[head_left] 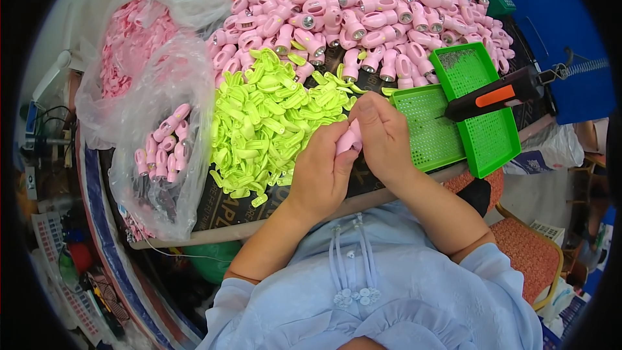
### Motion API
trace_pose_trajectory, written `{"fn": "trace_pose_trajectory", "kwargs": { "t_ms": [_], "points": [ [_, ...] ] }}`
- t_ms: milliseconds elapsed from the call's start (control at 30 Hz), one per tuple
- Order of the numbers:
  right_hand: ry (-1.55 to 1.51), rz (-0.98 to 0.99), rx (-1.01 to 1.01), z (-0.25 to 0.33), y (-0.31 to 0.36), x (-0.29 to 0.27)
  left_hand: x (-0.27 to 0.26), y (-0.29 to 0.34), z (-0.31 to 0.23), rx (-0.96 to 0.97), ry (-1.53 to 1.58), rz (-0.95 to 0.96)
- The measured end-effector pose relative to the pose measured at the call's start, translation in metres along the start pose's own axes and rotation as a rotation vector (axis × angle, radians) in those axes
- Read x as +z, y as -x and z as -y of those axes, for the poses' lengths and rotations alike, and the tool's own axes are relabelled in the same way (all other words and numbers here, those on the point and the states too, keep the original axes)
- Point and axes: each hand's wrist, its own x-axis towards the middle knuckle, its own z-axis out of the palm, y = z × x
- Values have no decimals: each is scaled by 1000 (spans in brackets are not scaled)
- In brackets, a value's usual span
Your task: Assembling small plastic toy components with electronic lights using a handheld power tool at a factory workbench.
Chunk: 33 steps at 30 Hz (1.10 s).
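Observation:
My left hand (322, 172) and my right hand (383, 137) meet above the table's near edge, both closed around one pink flashlight (350, 139). Only part of its pink body shows between the fingers; the rest is hidden. Just left of my hands lies a heap of yellow-green plastic parts (259, 123), small and curved like handle covers. Beyond them a large pile of pink flashlights (363, 10) spreads over the back of the table, many with shiny lens ends showing. To the right of my right hand stands a green perforated tray (424, 126).
An electric screwdriver (495, 94), black with an orange patch, hangs from a coiled spring over a second green tray (499, 146). Small metal pieces lie in a third green tray (476, 58). Clear plastic bags (162, 78) with pink parts and flashlights fill the left side.

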Motion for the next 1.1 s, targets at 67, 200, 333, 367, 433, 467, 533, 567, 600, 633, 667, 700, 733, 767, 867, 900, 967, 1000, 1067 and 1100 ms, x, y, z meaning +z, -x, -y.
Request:
{"fn": "trace_pose_trajectory", "kwargs": {
  "t_ms": [67,200,333,367,433,467,533,567,600,633,667,700,733,767,867,900,967,1000,1067,1100],
  "points": [
    [-13,-8,-2,-3,-2,0,0,1,4,-24,-7,8],
    [24,35,61,-5,-7,-2,2,1,11,23,-61,14],
    [114,-21,-85,-2,-5,2,4,3,5,-63,34,-5],
    [113,-21,-84,-3,-4,1,7,5,8,-99,84,-30],
    [119,19,-106,-4,-3,-1,13,9,14,-136,132,-55],
    [118,18,-105,-4,-2,0,17,10,16,-134,174,-85],
    [100,-14,-173,-5,-2,2,22,12,17,-133,215,-115],
    [101,-16,-172,-6,-2,2,25,12,17,-151,245,-130],
    [115,-19,-184,-7,-2,1,26,12,17,-169,274,-146],
    [129,-22,-196,-8,-2,1,28,13,18,-169,274,-144],
    [129,-22,-196,-10,-2,1,28,15,18,-210,296,-168],
    [131,-37,-233,-11,-3,2,29,16,17,-252,318,-191],
    [133,-53,-269,-12,-4,3,29,16,17,-251,318,-192],
    [133,-54,-269,-12,-5,3,30,16,16,-291,368,-195],
    [163,-66,-310,-15,-7,2,29,15,15,-346,446,-195],
    [165,-53,-289,-17,-7,2,29,15,15,-362,474,-193],
    [168,-41,-270,-16,-7,2,24,9,19,-303,331,-176],
    [-49,22,11,-12,-5,1,20,6,21,-244,190,-157],
    [-409,217,455,-4,0,-8,11,6,25,-271,165,-187],
    [-411,220,455,-7,3,-11,8,4,22,-270,156,-222]
  ]
}}
